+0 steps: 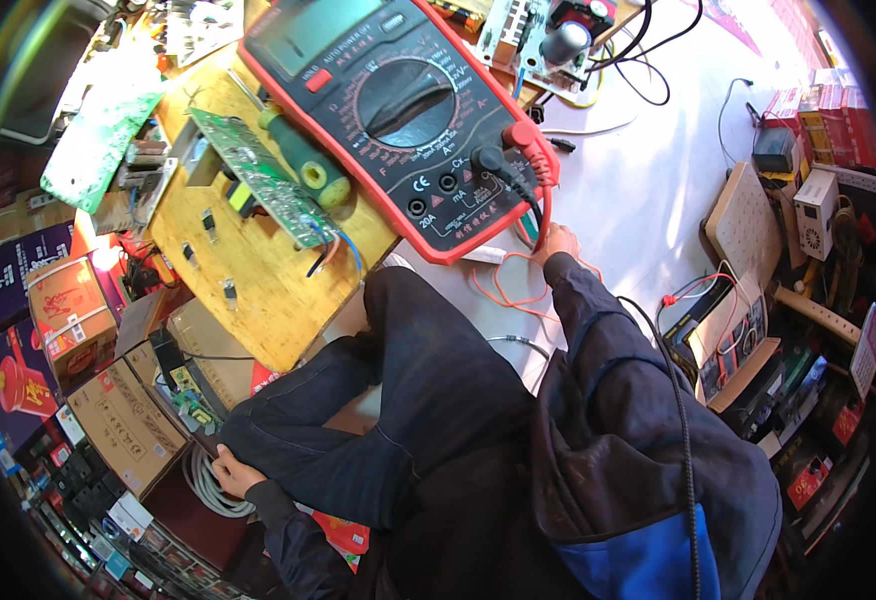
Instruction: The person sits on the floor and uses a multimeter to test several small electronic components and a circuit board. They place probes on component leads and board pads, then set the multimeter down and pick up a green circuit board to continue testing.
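Observation:
My right hand [558, 243] is just below the lower right corner of a large red and black multimeter [408, 115]. Its fingers are curled and partly hidden beside the red test lead [546, 205]; what they hold cannot be made out. The meter's black plug [489, 160] sits in a socket next to the red one. My left hand [238, 472] lies by my bent knee, fingers loosely stretched out, close to a coil of grey cable [210, 487]. Left of the meter are a green-handled screwdriver [303, 155] and a green circuit board [263, 175] standing on edge.
Several small black components [209, 222] lie on the yellow wooden board [278, 290]. Another circuit board [98, 150] is at the far left. Cardboard boxes [123, 425] stand on the left. Thin orange wire [508, 295] trails below the meter; a crate of parts [738, 340] is at right.

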Motion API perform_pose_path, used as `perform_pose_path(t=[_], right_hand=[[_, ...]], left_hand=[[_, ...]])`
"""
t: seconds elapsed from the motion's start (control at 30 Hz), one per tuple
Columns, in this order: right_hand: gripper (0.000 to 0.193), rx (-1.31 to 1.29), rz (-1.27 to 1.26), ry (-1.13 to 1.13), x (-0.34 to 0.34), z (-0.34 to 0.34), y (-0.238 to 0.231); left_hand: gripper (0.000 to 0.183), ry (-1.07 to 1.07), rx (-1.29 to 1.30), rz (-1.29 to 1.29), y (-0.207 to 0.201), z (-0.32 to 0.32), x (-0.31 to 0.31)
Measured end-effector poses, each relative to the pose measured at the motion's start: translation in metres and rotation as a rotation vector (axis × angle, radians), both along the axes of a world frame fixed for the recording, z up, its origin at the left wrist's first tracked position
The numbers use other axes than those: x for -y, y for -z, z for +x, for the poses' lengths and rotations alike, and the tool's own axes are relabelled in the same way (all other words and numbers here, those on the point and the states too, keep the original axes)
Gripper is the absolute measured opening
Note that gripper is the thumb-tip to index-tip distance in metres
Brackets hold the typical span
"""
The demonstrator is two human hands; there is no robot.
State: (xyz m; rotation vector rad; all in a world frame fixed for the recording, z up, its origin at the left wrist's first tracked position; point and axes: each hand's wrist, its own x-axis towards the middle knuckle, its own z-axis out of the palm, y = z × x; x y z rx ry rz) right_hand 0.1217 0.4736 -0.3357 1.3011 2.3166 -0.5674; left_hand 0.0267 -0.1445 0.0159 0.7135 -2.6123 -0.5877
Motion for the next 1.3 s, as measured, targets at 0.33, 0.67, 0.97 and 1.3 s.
perform_pose_path(t=[0.33, 0.67, 0.97, 1.3], right_hand=[[0.046, -1.021, -0.029, 0.371, -0.016, -0.011, -0.113], [0.021, -1.619, -0.328, 0.234, 0.041, -0.043, -0.379], [0.016, -1.608, -0.169, -0.234, 0.099, -0.089, -0.498], [0.072, -0.996, -0.433, 0.018, 0.028, -0.087, -0.399]], left_hand=[[0.046, 0.039, -0.163, 0.103, 0.018, 0.007, 0.003], [0.024, 0.119, -0.31, 0.393, 0.029, 0.022, -0.006], [0.011, 0.279, -0.146, 0.817, 0.055, 0.028, -0.066], [0.01, 0.37, -0.126, 0.866, 0.076, 0.022, -0.06]])
